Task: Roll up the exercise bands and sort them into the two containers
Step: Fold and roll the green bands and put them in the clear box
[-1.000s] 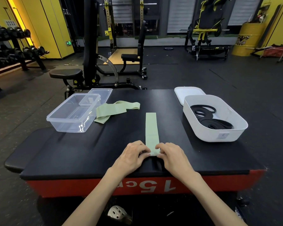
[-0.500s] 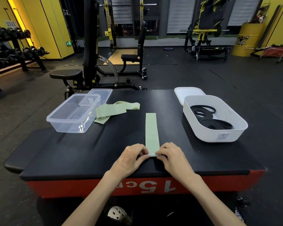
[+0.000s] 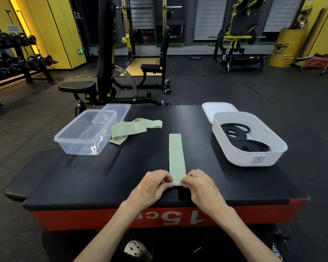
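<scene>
A pale green exercise band [image 3: 175,154] lies flat and straight on the black platform [image 3: 83,178], running away from me. My left hand [image 3: 151,186] and my right hand [image 3: 201,186] pinch its near end from either side, where a small roll has formed. More green bands [image 3: 133,129] lie loosely piled beside a clear plastic container [image 3: 85,133] at the left, which holds nothing. A white container [image 3: 254,157] at the right holds rolled black bands [image 3: 240,137].
A clear lid [image 3: 119,110] lies behind the clear container and a white lid [image 3: 216,108] behind the white one. The platform has a red front edge [image 3: 83,218]. Gym benches, racks and dumbbells stand on the floor beyond.
The near end of the green band has been turned over into a small roll and both hands have crept slightly forward with it.
</scene>
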`<state>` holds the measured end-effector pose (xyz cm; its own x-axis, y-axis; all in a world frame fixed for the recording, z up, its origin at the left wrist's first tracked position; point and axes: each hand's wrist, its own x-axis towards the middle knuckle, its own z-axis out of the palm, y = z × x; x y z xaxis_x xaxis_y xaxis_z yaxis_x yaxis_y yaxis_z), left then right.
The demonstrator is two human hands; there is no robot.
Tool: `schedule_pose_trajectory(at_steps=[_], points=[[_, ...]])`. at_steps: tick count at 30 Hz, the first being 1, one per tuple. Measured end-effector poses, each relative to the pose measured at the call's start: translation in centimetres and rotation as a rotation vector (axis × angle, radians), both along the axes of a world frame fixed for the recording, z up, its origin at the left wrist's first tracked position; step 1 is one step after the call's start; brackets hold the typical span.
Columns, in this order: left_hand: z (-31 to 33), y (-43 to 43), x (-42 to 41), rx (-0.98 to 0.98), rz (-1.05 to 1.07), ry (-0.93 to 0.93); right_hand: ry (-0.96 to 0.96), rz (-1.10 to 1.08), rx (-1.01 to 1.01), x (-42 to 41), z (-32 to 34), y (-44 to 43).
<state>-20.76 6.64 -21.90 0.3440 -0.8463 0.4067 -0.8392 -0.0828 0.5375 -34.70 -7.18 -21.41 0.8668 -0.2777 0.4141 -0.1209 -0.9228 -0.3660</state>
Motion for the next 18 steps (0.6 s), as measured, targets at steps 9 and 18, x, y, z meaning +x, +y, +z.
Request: schedule_pose_trajectory(at_steps=[9,18], points=[[-0.08,0.14,-0.49,-0.012,0.006,0.005,0.01,0.004,0.005,-0.26,0.01,-0.11],[-0.19,-0.42,-0.06,0.004,0.063,-0.002,0.023,-0.024,-0.003,0.24,0.2,-0.19]])
